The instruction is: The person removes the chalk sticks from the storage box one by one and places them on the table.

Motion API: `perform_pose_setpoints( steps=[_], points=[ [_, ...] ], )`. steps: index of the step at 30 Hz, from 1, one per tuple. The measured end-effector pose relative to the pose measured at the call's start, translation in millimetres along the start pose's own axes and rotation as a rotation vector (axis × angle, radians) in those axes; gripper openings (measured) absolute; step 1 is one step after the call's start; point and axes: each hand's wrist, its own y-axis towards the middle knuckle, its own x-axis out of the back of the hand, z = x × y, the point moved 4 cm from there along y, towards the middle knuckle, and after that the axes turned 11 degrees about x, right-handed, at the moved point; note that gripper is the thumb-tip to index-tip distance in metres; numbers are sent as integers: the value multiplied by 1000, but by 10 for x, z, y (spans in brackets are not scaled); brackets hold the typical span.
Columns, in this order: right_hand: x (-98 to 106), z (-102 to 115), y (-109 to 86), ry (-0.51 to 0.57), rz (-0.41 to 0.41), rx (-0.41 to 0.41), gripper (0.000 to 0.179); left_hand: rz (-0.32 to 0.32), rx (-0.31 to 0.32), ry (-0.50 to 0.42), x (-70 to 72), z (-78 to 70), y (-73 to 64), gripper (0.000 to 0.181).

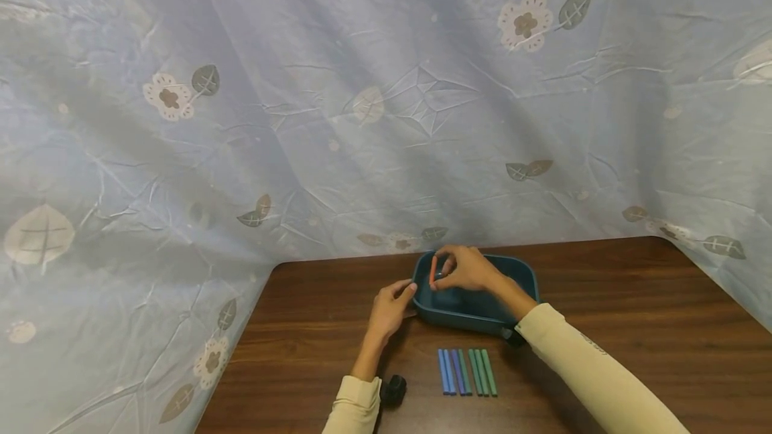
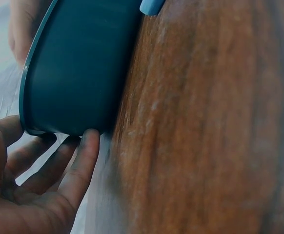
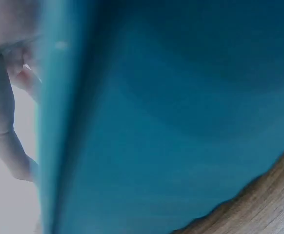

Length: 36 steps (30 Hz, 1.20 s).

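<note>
My right hand is over the left part of a dark teal basin and pinches a slim orange chalk-like stick between thumb and fingertips, the stick upright. At the basin's left end, my left hand grips the edge. In the left wrist view the left thumb is at the rim and the fingertips touch the outer wall. Basin wall fills most of the right wrist view, with the right fingers partly hidden behind its rim. The basin's floor is largely covered by the right hand and forearm.
Several blue, purple and green sticks lie in a row on the brown wooden table, in front of the basin. A black wrist device is at the left wrist. A patterned curtain hangs behind the table.
</note>
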Motion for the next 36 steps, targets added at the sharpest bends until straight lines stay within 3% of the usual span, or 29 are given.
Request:
perform_pose_setpoints(
  steps=[9,15,23,36],
  points=[
    [157,162,-113,10,10,34,81,-61,-9,161,8,-10,5,42],
    [207,268,-206,23,16,69,82,-80,-11,173,13,-17,7,41],
    [307,413,-372,45,17,112,82,-35,-5,91,0,-15,2,42],
    [439,505,-661,19,-21,148,78,-85,-35,158,12,8,12,42]
  ],
)
